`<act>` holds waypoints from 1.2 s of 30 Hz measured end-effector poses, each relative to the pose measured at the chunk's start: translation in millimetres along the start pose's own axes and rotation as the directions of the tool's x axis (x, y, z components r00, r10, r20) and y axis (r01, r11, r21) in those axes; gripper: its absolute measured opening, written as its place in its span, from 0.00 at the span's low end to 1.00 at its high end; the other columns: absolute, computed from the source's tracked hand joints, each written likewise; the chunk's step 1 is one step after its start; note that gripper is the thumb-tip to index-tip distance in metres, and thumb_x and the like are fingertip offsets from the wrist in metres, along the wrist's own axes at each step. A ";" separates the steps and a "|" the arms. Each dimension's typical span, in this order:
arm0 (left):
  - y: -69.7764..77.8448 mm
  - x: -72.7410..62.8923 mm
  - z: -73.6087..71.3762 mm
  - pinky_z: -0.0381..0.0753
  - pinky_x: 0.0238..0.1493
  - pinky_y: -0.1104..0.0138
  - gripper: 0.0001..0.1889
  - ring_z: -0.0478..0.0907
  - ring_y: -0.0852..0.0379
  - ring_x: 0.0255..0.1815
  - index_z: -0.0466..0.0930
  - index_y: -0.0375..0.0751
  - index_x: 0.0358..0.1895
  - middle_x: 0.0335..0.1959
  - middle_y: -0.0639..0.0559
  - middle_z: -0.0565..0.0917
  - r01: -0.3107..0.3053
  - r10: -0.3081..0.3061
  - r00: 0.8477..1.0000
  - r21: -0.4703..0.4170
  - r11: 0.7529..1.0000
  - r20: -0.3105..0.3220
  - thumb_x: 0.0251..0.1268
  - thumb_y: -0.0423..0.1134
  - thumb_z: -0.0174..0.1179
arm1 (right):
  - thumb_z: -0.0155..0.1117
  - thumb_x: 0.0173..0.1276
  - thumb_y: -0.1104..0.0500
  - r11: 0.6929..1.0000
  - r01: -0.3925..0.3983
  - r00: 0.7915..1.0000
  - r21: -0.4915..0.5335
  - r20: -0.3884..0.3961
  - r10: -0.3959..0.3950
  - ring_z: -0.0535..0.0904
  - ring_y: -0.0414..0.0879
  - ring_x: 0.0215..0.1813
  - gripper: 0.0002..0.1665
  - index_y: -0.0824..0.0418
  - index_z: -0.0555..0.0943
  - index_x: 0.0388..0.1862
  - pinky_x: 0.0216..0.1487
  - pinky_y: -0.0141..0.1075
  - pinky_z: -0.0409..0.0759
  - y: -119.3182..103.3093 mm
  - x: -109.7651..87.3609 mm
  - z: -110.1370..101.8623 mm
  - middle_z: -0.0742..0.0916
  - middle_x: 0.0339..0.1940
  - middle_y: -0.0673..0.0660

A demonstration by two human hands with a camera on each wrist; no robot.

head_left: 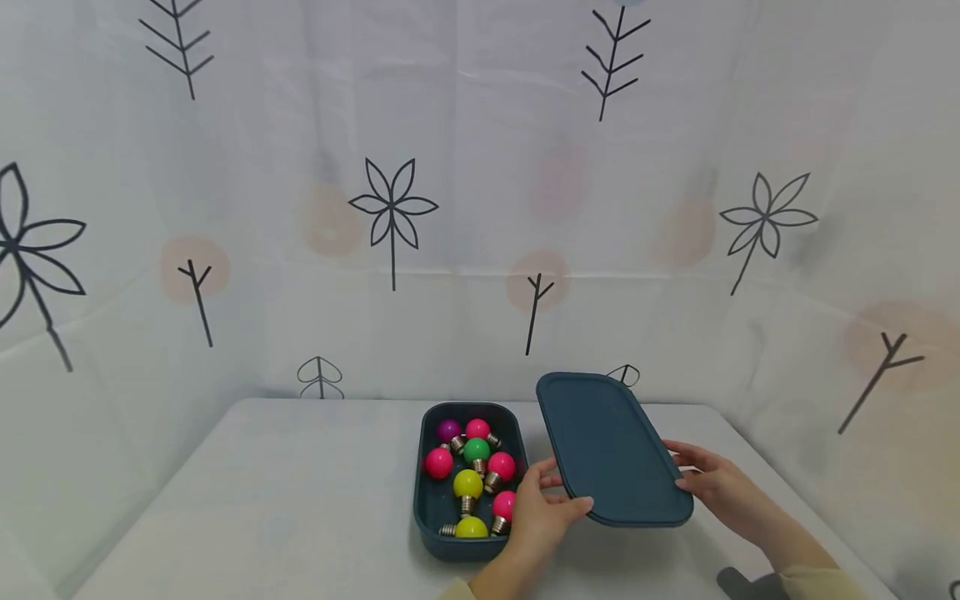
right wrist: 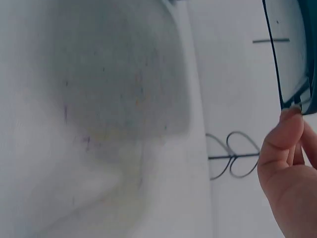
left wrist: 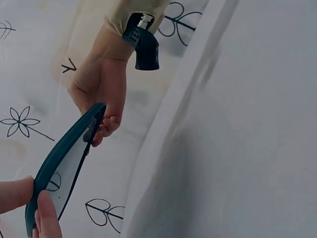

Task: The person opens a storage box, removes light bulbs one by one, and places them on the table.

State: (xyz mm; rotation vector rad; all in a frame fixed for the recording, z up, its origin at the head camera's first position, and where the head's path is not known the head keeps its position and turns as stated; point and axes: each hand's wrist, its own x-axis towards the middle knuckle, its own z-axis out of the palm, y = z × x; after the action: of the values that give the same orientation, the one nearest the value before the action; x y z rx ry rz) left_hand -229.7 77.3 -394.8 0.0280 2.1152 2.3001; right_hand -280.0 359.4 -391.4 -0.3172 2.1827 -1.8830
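Both hands hold a dark blue rectangular lid (head_left: 615,450) tilted above the table, right of a matching box. My left hand (head_left: 538,510) pinches its near left edge, with the thumb on top. On the opposite long edge, the fingers and thumb of my right hand (head_left: 716,483) grip the rim. Seen edge-on in the left wrist view, the lid (left wrist: 59,146) spans between the two hands. The uncovered box (head_left: 450,547) holds several round bulbs with metal screw bases: pink ones, yellow ones, a green bulb (head_left: 477,451) and a purple bulb (head_left: 448,430). My left hand overlaps the box's right side.
The box stands on a white table (head_left: 285,500). Behind and at the sides hangs a pale curtain (head_left: 465,333) printed with dark plants and peach spots. A dark shadow (head_left: 750,583) lies on the table under the right forearm.
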 end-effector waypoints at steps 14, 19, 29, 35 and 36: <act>-37.0 6.9 33.0 0.79 0.26 0.68 0.28 0.73 0.59 0.26 0.71 0.31 0.51 0.34 0.51 0.70 0.011 -0.010 0.999 0.041 0.999 -0.034 0.41 0.18 0.66 | 0.56 0.58 0.72 0.981 -0.102 0.995 -0.167 -0.003 0.102 0.73 0.49 0.44 0.37 0.78 0.56 0.66 0.46 0.38 0.71 26.7 -2.1 -17.2 0.69 0.52 0.64; -46.5 10.4 41.7 0.79 0.25 0.69 0.28 0.73 0.59 0.25 0.70 0.28 0.51 0.34 0.49 0.70 -0.002 0.004 0.999 0.061 0.998 -0.035 0.40 0.16 0.65 | 0.55 0.57 0.72 0.962 -0.142 0.990 -0.231 -0.044 0.136 0.72 0.50 0.46 0.38 0.80 0.53 0.65 0.47 0.40 0.71 35.4 -2.2 -21.4 0.70 0.52 0.66; -56.4 16.9 57.0 0.80 0.24 0.68 0.27 0.74 0.56 0.27 0.72 0.27 0.47 0.33 0.48 0.70 0.073 -0.066 0.996 0.125 0.989 -0.061 0.37 0.16 0.67 | 0.55 0.54 0.74 0.931 -0.248 0.964 -0.269 -0.164 0.209 0.72 0.54 0.49 0.38 0.80 0.56 0.65 0.50 0.46 0.71 44.4 0.4 -32.3 0.71 0.54 0.69; -65.1 25.2 63.0 0.76 0.37 0.62 0.25 0.71 0.55 0.33 0.75 0.29 0.43 0.30 0.49 0.71 0.057 -0.039 0.997 0.281 0.958 -0.071 0.35 0.22 0.72 | 0.54 0.55 0.74 0.921 -0.277 0.957 -0.275 -0.170 0.236 0.72 0.57 0.51 0.37 0.79 0.57 0.65 0.52 0.52 0.70 49.4 0.8 -39.0 0.72 0.54 0.70; -65.8 25.7 64.0 0.75 0.39 0.62 0.25 0.71 0.55 0.33 0.75 0.29 0.42 0.30 0.49 0.72 0.050 -0.029 0.997 0.307 0.950 -0.073 0.35 0.23 0.73 | 0.53 0.55 0.74 0.920 -0.278 0.956 -0.276 -0.170 0.238 0.72 0.57 0.52 0.37 0.79 0.57 0.65 0.52 0.52 0.70 50.0 0.6 -39.7 0.72 0.54 0.70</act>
State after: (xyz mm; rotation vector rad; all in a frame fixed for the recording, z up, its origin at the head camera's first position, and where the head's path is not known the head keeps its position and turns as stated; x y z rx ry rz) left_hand -253.8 147.2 -455.0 -0.0885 2.4631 1.9516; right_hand -293.6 403.7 -435.3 0.0499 2.4587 -1.4743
